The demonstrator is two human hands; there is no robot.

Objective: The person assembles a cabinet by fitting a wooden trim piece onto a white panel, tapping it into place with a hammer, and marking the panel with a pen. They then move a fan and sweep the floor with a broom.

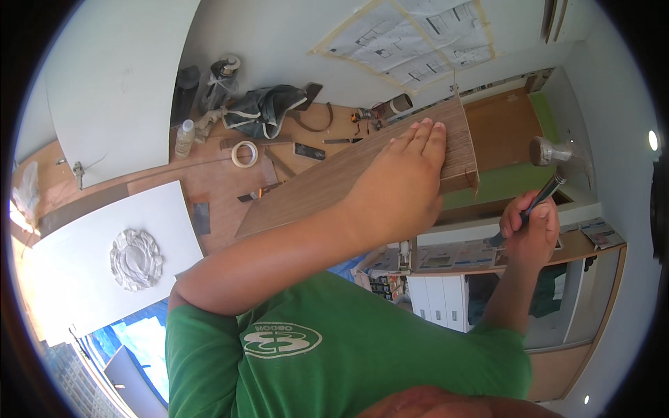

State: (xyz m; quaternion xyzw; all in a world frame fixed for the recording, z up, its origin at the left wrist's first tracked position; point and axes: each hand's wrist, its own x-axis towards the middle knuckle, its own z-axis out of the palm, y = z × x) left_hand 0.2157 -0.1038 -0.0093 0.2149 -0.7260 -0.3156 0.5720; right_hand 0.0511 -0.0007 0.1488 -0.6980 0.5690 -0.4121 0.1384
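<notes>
My left hand (408, 182) lies flat, palm down, on a long brown wood-grain plank (327, 182), pressing near its right end, fingers pointing up and right. My right hand (531, 228) is closed around the dark handle of a hammer (550, 155); its metal head hangs just right of the plank's end edge, a short gap away. A green sleeve and shirt fill the lower middle of the view.
A tape roll (244, 154), a plastic bottle (184, 138), a dark bag (263, 108) and small tools lie on the wooden floor. A white panel with a plaster rosette (136, 259) sits at left. Taped paper sheets (411, 38) cover the wall. White cabinets (442, 299) stand lower right.
</notes>
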